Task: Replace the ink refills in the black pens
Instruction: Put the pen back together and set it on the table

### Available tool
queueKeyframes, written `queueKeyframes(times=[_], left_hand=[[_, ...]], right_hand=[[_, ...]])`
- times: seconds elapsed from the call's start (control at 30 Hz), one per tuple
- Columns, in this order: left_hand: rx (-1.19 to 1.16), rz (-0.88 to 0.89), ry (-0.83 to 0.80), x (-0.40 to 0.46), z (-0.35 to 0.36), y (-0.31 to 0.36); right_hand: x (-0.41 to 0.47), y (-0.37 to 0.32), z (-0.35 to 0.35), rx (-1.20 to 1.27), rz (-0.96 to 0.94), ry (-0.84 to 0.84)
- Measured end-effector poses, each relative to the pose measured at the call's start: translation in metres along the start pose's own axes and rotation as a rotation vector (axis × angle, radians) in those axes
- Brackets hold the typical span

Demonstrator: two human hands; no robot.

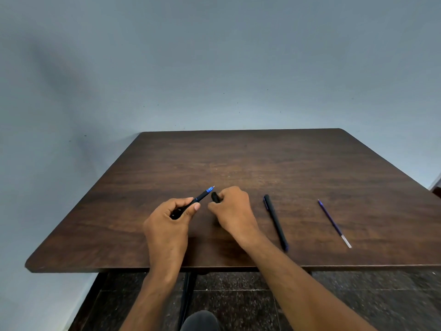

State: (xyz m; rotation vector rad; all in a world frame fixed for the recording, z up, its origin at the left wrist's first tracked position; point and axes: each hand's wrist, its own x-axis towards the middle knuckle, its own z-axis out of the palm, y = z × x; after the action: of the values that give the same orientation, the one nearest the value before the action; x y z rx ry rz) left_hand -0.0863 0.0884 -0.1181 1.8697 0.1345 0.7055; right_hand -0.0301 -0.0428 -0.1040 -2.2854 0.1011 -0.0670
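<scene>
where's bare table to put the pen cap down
The whole far half of the table is bare, and so is the left side beyond the left hand. It is crowded on the right: the right hand, the capped black pen and the loose refill lie close.

Uncapped black pen [200,198] aloft, blue tip up-right; capped black pen [276,222] and loose refill [333,222] flat rightward.

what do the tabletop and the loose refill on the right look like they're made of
Tabletop: probably wood-grain laminate; dark brown streaked pattern, smooth matte sheen, thin rounded edge. Loose refill: apparently a thin plastic tube, dark blue with ink, its near end clear.
</scene>
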Motion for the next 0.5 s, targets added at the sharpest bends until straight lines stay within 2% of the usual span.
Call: queueKeyframes(times=[0.1, 0.23, 0.37, 0.5], left_hand=[[0.004, -0.002, -0.009, -0.001, 0.001, 0.000], [-0.010, 0.003, -0.033, -0.003, 0.008, 0.002], [-0.013, 0.006, -0.052, -0.007, 0.014, 0.006], [-0.004, 0.008, -0.063, -0.008, 0.017, 0.011]], right_hand=[[-0.005, 0.013, -0.014, 0.354, 0.020, 0.068], [-0.012, 0.025, -0.032, 0.954, 0.109, 0.036], [-0.017, 0.028, -0.043, 1.204, 0.134, 0.028], [-0.021, 0.028, -0.049, 1.255, 0.105, -0.016]])
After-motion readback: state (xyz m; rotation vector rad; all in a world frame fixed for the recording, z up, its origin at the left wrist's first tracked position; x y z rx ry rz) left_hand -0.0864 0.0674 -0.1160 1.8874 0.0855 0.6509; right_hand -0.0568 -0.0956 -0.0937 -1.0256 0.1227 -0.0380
